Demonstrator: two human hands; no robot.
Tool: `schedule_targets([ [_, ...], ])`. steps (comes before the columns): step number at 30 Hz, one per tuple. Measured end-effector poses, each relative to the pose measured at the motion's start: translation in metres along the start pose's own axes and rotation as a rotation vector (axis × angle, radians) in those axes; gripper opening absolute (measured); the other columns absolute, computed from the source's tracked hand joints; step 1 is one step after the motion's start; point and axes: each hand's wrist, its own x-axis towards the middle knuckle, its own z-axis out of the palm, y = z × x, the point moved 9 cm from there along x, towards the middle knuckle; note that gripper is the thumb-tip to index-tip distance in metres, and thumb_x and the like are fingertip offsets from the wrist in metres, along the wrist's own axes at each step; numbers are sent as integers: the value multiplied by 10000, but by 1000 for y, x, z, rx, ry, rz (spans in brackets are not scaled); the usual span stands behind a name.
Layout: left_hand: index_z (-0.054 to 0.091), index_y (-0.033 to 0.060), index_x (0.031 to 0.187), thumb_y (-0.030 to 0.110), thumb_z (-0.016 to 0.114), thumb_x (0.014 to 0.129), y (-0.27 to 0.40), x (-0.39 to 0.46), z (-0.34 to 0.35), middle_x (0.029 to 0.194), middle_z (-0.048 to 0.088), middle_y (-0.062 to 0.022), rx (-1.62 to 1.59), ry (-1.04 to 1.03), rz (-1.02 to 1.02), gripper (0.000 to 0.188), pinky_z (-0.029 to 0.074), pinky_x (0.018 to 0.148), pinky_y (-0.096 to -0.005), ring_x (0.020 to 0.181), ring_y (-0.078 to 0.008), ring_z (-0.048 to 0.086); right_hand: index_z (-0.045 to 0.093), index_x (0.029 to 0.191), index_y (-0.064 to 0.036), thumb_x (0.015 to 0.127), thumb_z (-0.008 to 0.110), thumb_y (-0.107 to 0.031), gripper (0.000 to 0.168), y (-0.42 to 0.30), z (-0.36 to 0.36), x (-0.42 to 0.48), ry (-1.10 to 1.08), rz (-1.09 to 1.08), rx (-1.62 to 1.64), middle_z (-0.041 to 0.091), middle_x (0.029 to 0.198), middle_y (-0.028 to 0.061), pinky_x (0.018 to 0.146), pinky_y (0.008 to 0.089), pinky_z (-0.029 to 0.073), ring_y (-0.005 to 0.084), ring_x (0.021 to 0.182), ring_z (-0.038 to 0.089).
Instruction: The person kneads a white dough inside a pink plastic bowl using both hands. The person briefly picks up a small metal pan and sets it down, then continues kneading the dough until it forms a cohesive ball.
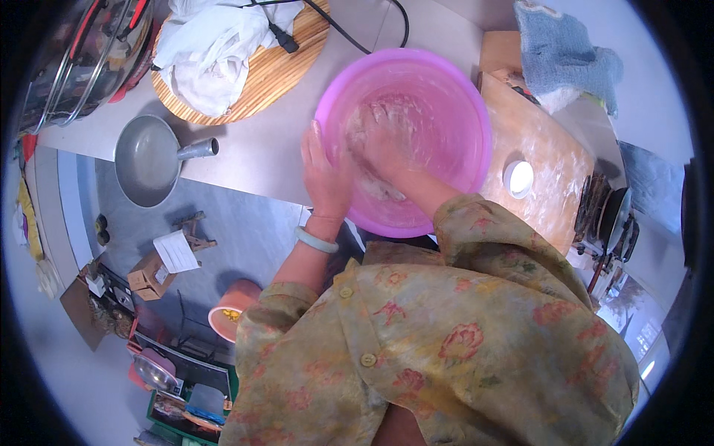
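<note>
A large pink plastic basin (457,128) stands on the counter before me, with floury, doughy matter (382,187) on its bottom and smears on its wall. My right hand (382,139) is down inside the basin, in that matter; it is blurred, and its fingers are partly hidden. Against the basin's left rim rests my left hand (326,175), fingers stretched upward along the outside, a pale bangle (316,240) on its wrist. Right of the basin, a small white bowl (519,179) sits on a wooden board (549,161) dusted with white powder.
At the counter's left edge is a metal ladle-like pan (148,161). Behind it lies a round slatted mat (273,83) with a white cloth (217,50) and a black cable plug (283,38). A blue cloth (569,56) is at back right. An orange bucket (234,306) stands on the floor.
</note>
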Motion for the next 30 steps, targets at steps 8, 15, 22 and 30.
schedule_targets([
  [8, 361, -45, 1405, 79, 623, 792, -10, -5, 7, 1354, 440, -254, -81, -120, -145, 677, 381, 1042, -432, 1233, -409, 453, 570, 1189, -108, 815, 587, -534, 568, 23, 15, 20, -57, 49, -32, 553, 1188, 173, 993, 533, 364, 392, 1144, 490],
  [15, 348, -37, 1417, 79, 640, 790, -4, -6, 1, 1354, 444, -255, -100, -106, -58, 701, 386, 1040, -428, 1248, -409, 448, 659, 1020, -122, 815, 600, -498, 432, 22, 1, 30, 91, -126, 34, 623, 1024, 161, 885, 508, 427, 376, 1009, 554],
  [22, 351, -34, 1412, 59, 638, 785, -5, -4, 5, 1361, 447, -251, -102, -49, -8, 696, 381, 1054, -421, 1258, -395, 442, 676, 966, -64, 846, 596, -427, 391, 40, 1, 36, 85, -282, 229, 649, 945, 192, 802, 486, 478, 360, 901, 617],
  [30, 335, 44, 1439, 113, 631, 824, -9, -7, 3, 1365, 446, -230, -36, 10, 28, 686, 435, 992, -447, 1236, -405, 466, 698, 911, -30, 894, 531, -477, 478, 13, -34, 52, -422, -88, 288, 668, 958, 232, 851, 456, 482, 376, 942, 637],
])
